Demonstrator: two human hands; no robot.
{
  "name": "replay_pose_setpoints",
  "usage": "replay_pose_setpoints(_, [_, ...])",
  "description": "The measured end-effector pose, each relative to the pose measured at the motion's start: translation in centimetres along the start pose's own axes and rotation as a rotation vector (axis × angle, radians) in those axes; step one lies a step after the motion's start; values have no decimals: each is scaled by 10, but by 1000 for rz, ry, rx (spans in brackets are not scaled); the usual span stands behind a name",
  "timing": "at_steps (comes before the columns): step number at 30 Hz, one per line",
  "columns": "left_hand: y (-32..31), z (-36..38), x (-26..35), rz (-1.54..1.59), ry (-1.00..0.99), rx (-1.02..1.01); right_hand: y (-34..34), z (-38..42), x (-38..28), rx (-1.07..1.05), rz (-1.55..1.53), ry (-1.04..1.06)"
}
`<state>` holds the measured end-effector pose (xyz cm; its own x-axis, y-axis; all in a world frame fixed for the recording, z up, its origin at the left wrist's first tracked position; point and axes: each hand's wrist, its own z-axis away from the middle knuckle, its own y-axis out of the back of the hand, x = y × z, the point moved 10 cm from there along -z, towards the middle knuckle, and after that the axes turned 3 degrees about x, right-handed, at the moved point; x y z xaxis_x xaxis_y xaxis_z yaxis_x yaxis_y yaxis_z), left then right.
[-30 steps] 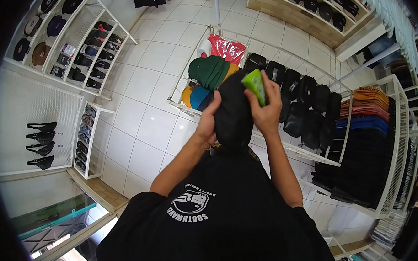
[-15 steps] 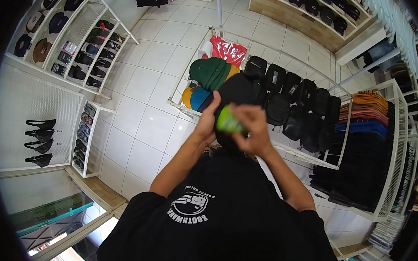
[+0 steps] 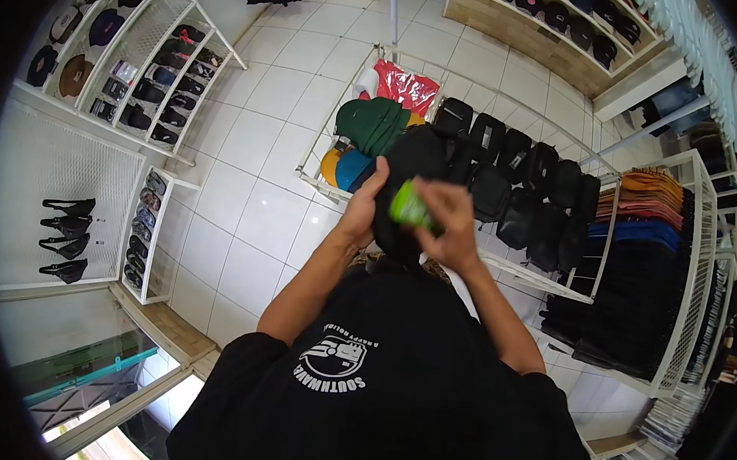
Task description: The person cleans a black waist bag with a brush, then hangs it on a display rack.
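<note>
In front of my chest, my left hand [image 3: 365, 209] grips the side of a black item [image 3: 413, 157], its thumb along the edge; its exact kind is hard to make out. Pressed near the middle of that item is a bright green palm-sized object [image 3: 407, 205], blurred, perhaps a brush. Closed over the green object is my right hand [image 3: 451, 225], also smeared by motion. Just beyond the black item, stacked green caps [image 3: 373, 125] and a blue and yellow cap [image 3: 351, 170] lie on a white wire display table [image 3: 319, 147].
Rows of black bags [image 3: 519, 184] fill the table's right part, and a red plastic-wrapped packet [image 3: 402, 87] lies at its far end. Folded trousers [image 3: 638, 238] stack on a rack at the right. Cap shelves [image 3: 134, 64] stand left, with waist bags [image 3: 66, 227] hanging below.
My right hand and the green object have shifted slightly right across the black item. My left hand keeps its hold. The camera view has tilted a little.
</note>
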<state>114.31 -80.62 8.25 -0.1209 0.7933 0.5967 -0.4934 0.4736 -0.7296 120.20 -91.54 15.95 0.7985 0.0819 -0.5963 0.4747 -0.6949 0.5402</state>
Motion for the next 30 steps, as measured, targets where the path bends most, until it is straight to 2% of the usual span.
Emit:
replay_pose_setpoints(1, [8, -4, -7, -27, -6, 18, 13, -16, 10, 141, 41, -62])
replay_pose_setpoints(2, [14, -9, -19, -15, 44, 6, 21, -34, 15, 181, 73, -161])
replay_pose_setpoints(5, [14, -10, -3, -28, -50, 109, 12, -35, 1, 175, 63, -99])
replay_pose_setpoints(6, [11, -8, 9, 4, -45, 94, -2, -15, -6, 73, 40, 7])
replay_pose_setpoints(7, [-2, -4, 33, 6, -141, 9, -14, 2, -16, -96, -10, 56])
replay_pose_setpoints(9, [14, -6, 49, 16, -164, 14, -29, 35, 4, -236, -71, -99])
replay_pose_setpoints(10, [15, -4, 56, 24, -174, 25, -28, 39, 12, -249, -78, -91])
replay_pose_setpoints(12, [13, 5, 74, -124, -222, 44, 7, 43, 41, 17, 12, -222])
replay_pose_setpoints(13, [18, 8, 79, -126, -228, 49, 28, 32, 45, 155, -65, -271])
replay_pose_setpoints(14, [13, 14, 89, -443, -321, 6, 47, 28, 55, 265, -142, -407])
replay_pose_setpoints(15, [2, 17, 95, -761, -413, -46, 70, 14, 52, 348, -66, -300])
replay_pose_setpoints(16, [-5, 19, 97, -769, -434, -58, 87, -1, 50, 429, -126, -235])
replay_pose_setpoints(17, [-9, 22, 97, -772, -430, -73, 100, -13, 54, 477, -250, -265])
replay_pose_setpoints(19, [-12, 21, 87, -814, -311, -133, 118, -35, 50, 479, -259, -253])
replay_pose_setpoints(20, [-17, 21, 87, -857, -325, -182, 122, -44, 46, 489, -253, -254])
replay_pose_setpoints(22, [-14, 20, 88, -865, -318, -163, 104, -65, 27, 298, -231, -188])
replay_pose_setpoints(24, [-9, 16, 87, -868, -319, -134, 75, -61, 9, 212, -175, -75])
replay_pose_setpoints(26, [4, 13, 98, -525, -400, -61, 32, -36, 7, 72, -238, -32])
replay_pose_setpoints(27, [4, 14, 99, -522, -407, -54, 7, -21, 5, -97, -111, -28])
replay_pose_setpoints(28, [8, 17, 103, -348, -427, -34, -11, -12, 0, -224, -88, -81])
replay_pose_setpoints(29, [13, 18, 108, -175, -444, -18, -11, -8, -10, -225, -102, -70])
replay_pose_setpoints(30, [19, 18, 111, -132, -446, 15, 0, -10, -17, -133, -177, -84])
